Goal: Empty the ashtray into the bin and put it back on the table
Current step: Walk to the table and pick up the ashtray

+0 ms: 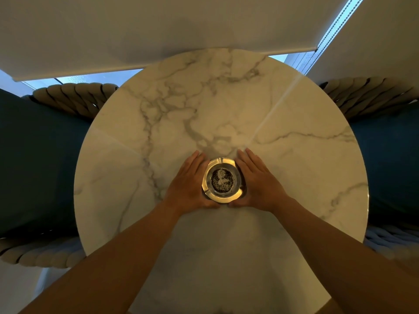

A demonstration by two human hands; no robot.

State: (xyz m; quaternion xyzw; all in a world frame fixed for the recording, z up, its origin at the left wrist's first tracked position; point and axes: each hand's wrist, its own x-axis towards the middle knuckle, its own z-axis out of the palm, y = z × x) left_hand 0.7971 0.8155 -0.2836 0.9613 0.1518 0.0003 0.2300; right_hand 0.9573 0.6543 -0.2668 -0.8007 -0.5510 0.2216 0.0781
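Note:
A clear glass ashtray [222,180] with dark ash in its round bowl stands near the middle of a round white marble table [294,155]. My left hand [189,185] lies against its left side and my right hand [258,184] against its right side. Both hands cup the ashtray, fingers stretched forward along its sides and thumbs curled under its near edge. The ashtray rests on the tabletop. No bin is in view.
Two chairs with dark blue cushions and woven rope backs stand at the table, one on the left [45,155] and one on the right [385,155]. A white roller blind [158,30] hangs over the window behind the table.

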